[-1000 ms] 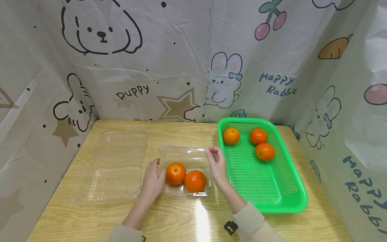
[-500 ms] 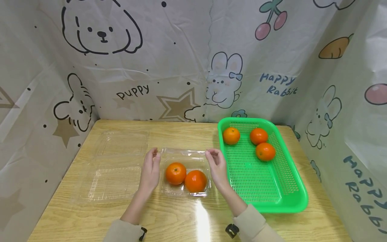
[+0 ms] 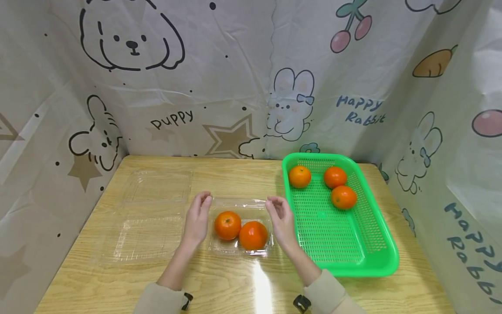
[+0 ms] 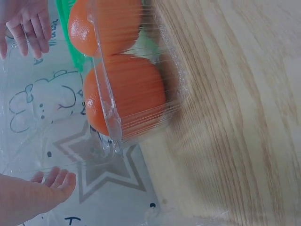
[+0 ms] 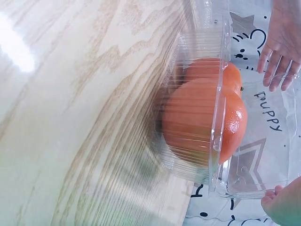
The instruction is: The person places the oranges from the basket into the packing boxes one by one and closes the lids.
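Note:
A clear plastic clamshell box (image 3: 239,252) stands on the table with two oranges (image 3: 228,225) in its base, side by side. Its hinged lid (image 3: 239,203) is raised at the back, tilted up from the base. My left hand (image 3: 197,220) holds the lid's left corner between thumb and fingers. At the right corner my right hand (image 3: 281,218) pinches the lid's edge. In the right wrist view the oranges (image 5: 202,117) show through the ribbed wall, with the right fingertips (image 5: 270,195) at the lid's rim. The left wrist view shows the left hand (image 4: 33,197) beside the lid.
A green plastic basket (image 3: 345,261) with three oranges (image 3: 344,197) stands close on the right. A second clear clamshell box (image 3: 149,235) lies opened out on the left. Printed cloth (image 3: 219,87) hangs behind the wooden table (image 3: 219,288).
My left hand has moved from beside the left orange up to the lid's left corner. The lid's upper edge has come slightly lower and nearer. The right hand stays at its corner.

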`<state>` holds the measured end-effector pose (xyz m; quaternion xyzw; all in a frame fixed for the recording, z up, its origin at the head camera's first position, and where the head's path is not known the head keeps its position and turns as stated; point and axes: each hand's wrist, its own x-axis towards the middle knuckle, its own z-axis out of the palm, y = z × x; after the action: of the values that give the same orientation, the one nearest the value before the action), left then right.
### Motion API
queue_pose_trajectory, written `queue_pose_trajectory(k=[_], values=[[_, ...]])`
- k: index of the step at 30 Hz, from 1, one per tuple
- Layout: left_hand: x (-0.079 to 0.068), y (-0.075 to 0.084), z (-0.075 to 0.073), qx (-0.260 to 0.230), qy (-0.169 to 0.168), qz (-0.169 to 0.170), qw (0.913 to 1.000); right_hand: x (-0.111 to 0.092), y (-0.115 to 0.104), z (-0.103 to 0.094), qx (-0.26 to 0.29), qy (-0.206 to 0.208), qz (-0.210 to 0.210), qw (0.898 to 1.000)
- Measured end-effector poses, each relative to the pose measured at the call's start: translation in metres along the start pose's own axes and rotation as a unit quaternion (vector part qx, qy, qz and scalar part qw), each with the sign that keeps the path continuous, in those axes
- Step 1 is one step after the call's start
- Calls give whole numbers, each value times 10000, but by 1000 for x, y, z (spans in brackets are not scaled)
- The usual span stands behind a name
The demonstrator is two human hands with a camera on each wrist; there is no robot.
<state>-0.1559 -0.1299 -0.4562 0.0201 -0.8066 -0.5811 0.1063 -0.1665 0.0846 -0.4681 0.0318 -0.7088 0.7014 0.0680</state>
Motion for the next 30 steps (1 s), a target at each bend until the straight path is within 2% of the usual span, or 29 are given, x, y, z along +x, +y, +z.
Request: queue_pose_trajectory(k=[6, 10, 15, 18, 22, 30], values=[[-3, -3, 4, 63, -79, -26, 9999, -4, 0, 0, -30, -30, -25, 10000], [-8, -5, 5, 154, -37, 75, 9998, -7, 0, 0, 97, -33, -1, 9999], [-14, -5, 8, 241, 147, 425, 9987, -10, 1, 0, 213, -46, 48, 9998], [-15, -6, 9, 269, 215, 511, 9981, -11, 1, 0, 213, -27, 32, 9998], [-15, -10, 8, 344, 47, 384, 9987, -13, 0, 0, 185, -11, 14, 9998], [-20, -11, 7, 533, -189, 485, 9972, -19, 1, -1, 127, -42, 48, 9999]])
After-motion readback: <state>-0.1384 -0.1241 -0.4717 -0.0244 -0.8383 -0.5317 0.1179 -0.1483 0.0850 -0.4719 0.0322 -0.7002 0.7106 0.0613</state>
